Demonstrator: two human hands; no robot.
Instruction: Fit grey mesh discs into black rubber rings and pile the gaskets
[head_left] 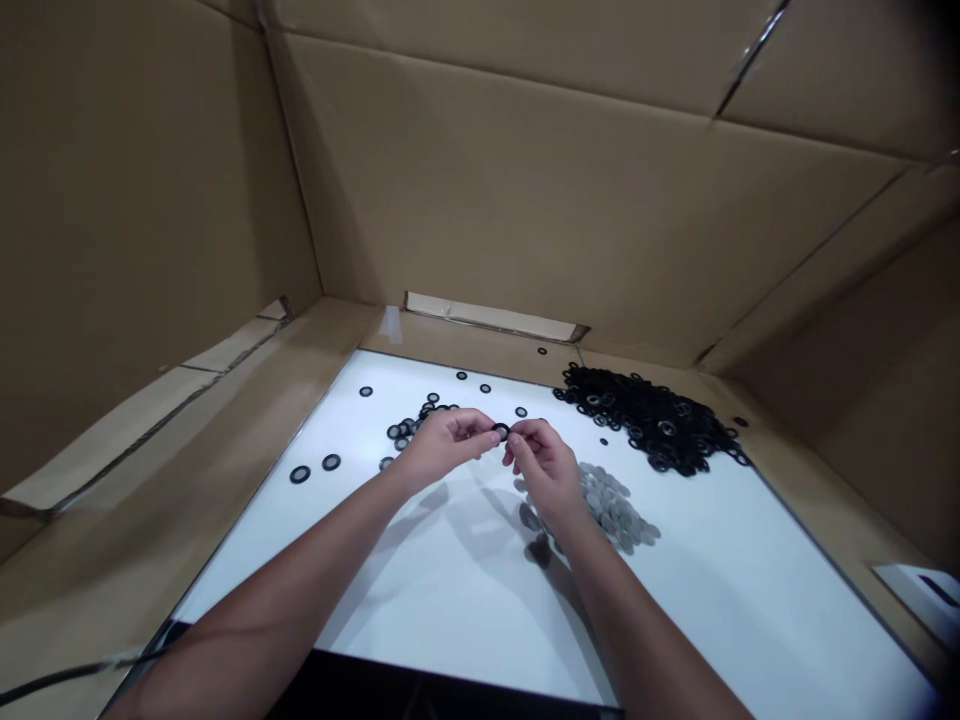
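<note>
A black rubber ring with a grey disc in it (pixel 501 431) is held up between my two hands, above the white panel (pixel 450 610). My left hand (pixel 447 446) pinches its left side between thumb and fingers. The closed fingertips of my right hand (pixel 549 472) meet its right edge. Beneath and beside my right hand lies a heap of small grey discs (pixel 621 512). Partly hidden behind my left hand is a cluster of black rings with grey centres (pixel 403 430).
A large pile of black rings (pixel 660 415) lies at the back right. Several ringed discs, such as one at the left (pixel 300 474), are scattered about. Cardboard walls (pixel 480 190) enclose the panel. A black cable (pixel 75 680) runs in at the lower left.
</note>
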